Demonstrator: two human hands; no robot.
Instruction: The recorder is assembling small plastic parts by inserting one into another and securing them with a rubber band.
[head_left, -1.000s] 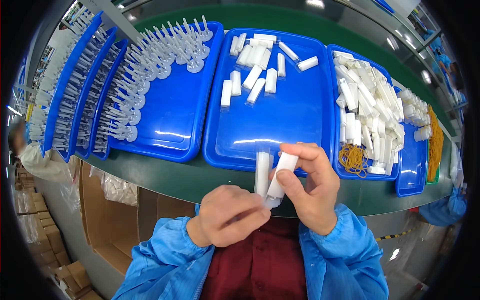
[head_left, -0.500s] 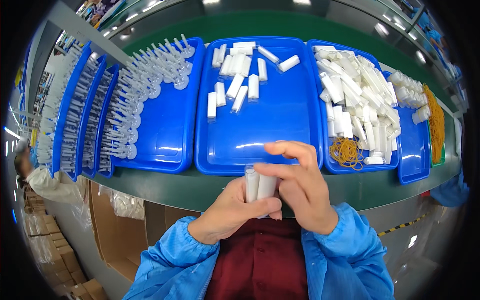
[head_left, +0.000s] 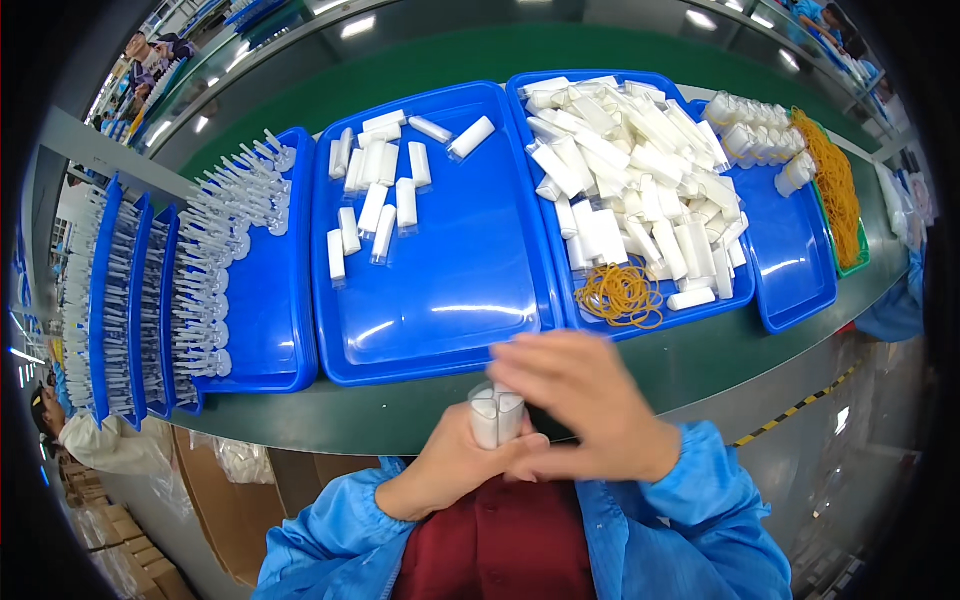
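Observation:
My left hand (head_left: 438,468) is closed around a small upright bundle of white cylinders in clear wrapping (head_left: 486,424), their ends facing up. Beside it, my right hand (head_left: 595,405) is blurred by motion. Its fingers are stretched out over the bundle's right side, and its thumb reaches low toward my left hand. Beyond my hands lies a blue tray (head_left: 450,275) with several white wrapped cylinders (head_left: 375,165) at its far left. In the blue tray to the right is a heap of similar white pieces (head_left: 640,150), with a tangle of tan rubber bands (head_left: 619,297) at its near edge.
Thin clear plastic parts with round bases (head_left: 205,285) stand in the left blue tray (head_left: 265,330) and in stacked trays beside it. White capped pieces (head_left: 750,130) sit in a smaller tray far right, near a green tray of rubber bands (head_left: 835,190). A cardboard box (head_left: 215,500) is below.
The view has swung right, so the trays appear further left. My right hand's fingers have lifted off the bundle's top and spread. The bundle has tipped, showing its upper ends.

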